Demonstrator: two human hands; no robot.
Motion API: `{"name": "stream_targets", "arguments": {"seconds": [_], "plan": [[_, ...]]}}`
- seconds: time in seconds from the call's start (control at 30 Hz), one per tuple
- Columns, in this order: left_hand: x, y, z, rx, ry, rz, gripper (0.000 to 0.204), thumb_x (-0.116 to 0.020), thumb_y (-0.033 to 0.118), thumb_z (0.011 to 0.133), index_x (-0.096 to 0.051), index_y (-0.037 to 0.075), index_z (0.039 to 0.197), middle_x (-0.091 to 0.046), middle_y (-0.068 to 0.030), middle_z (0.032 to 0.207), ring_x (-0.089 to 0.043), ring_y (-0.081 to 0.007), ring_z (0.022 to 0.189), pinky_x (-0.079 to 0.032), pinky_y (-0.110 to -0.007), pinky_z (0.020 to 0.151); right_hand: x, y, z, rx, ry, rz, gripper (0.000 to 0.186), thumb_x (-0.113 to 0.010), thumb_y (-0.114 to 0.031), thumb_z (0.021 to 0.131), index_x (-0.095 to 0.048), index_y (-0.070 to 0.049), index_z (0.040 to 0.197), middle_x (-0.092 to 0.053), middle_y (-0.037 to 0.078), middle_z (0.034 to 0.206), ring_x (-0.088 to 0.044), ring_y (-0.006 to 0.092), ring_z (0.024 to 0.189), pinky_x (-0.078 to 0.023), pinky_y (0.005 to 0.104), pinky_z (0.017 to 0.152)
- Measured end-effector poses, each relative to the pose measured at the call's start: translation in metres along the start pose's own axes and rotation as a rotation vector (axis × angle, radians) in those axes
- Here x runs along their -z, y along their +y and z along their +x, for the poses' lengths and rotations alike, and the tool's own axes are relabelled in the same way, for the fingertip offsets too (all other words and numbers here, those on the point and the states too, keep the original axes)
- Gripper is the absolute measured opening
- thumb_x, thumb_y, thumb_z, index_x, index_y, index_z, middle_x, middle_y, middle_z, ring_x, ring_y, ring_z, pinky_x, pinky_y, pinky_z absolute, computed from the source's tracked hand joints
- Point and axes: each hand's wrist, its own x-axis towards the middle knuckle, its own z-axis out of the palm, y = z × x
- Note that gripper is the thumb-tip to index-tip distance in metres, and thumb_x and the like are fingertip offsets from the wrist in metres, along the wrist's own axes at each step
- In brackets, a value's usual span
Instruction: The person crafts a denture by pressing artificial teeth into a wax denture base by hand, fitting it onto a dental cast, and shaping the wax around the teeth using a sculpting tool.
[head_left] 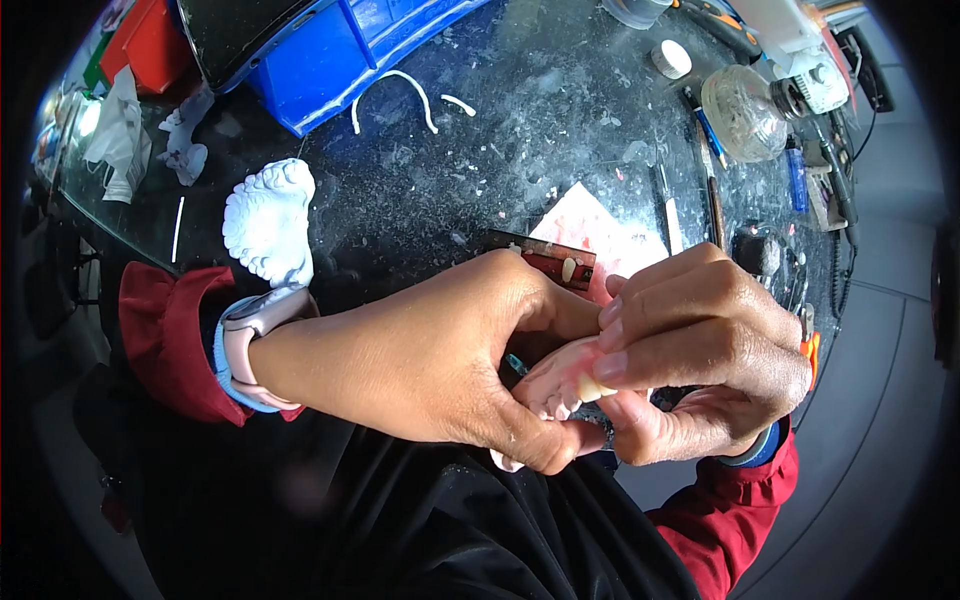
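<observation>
A pale pink dental model (549, 388) with teeth along its edge is held over my lap at the table's near edge. My left hand (510, 350) is closed around it, thumb along the near side. My right hand (705, 350) presses its fingertips and thumb against the model's right end, beside a yellowish artificial tooth (591, 387) set in pink wax. The fingers cover much of that end. Just beyond my hands lies a dark red strip (550, 262) carrying a few loose artificial teeth, next to a white paper (585, 222) with pink smears.
A white plaster dental cast (270, 222) lies to the left. At the back are a blue plastic bin (330, 65) and bent white strips (395, 78). A glass jar (743, 113), brushes, a knife (668, 210) and other hand tools line the right side of the dusty black table.
</observation>
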Motion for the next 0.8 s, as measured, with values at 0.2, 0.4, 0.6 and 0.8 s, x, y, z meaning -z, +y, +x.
{"name": "stream_targets", "arguments": {"seconds": [0.2,0.4,0.6,0.8], "plan": [[-0.002,-0.004,0.0,0.013,0.014,-0.049,0.031,-0.072,0.008,0.065,-0.06,-0.003,0.091,-0.064,-0.008,0.086,-0.061,-0.0111,0.08,-0.049,-0.024,0.071,0.002,-0.003,0.002,-0.04,-0.039,-0.019,0.016,-0.073,-0.007,0.064,-0.064,0.0,0.076,-0.06,0.012,0.077,-0.06,0.0186,0.067,-0.051,0.0285,0.06],[0.001,0.002,0.001,0.075,-0.037,-0.266,0.03,-0.074,0.005,0.067,-0.057,-0.004,0.09,-0.064,-0.0082,0.079,-0.063,-0.0106,0.071,-0.052,-0.023,0.064,0.0,-0.005,-0.001,-0.141,0.015,-0.07,0.018,-0.068,-0.006,0.064,-0.063,0.002,0.079,-0.06,0.014,0.077,-0.061,0.0191,0.069,-0.051,0.0275,0.063],[-0.001,-0.002,0.001,0.021,0.001,-0.246,0.03,-0.076,0.002,0.066,-0.057,-0.005,0.088,-0.064,-0.0075,0.075,-0.063,-0.0098,0.066,-0.052,-0.022,0.059,-0.002,-0.005,0.001,-0.185,0.037,-0.063,0.015,-0.063,-0.004,0.064,-0.062,0.002,0.078,-0.06,0.014,0.078,-0.061,0.0188,0.07,-0.051,0.0279,0.064],[-0.001,-0.007,0.003,0.005,0.025,-0.225,0.034,-0.079,0.004,0.063,-0.058,-0.004,0.087,-0.064,-0.0071,0.075,-0.063,-0.0091,0.066,-0.052,-0.022,0.059,-0.003,-0.006,0.002,-0.207,0.02,-0.096,0.014,-0.064,-0.004,0.064,-0.061,0.002,0.076,-0.059,0.014,0.077,-0.06,0.018,0.069,-0.05,0.0273,0.063]]}}
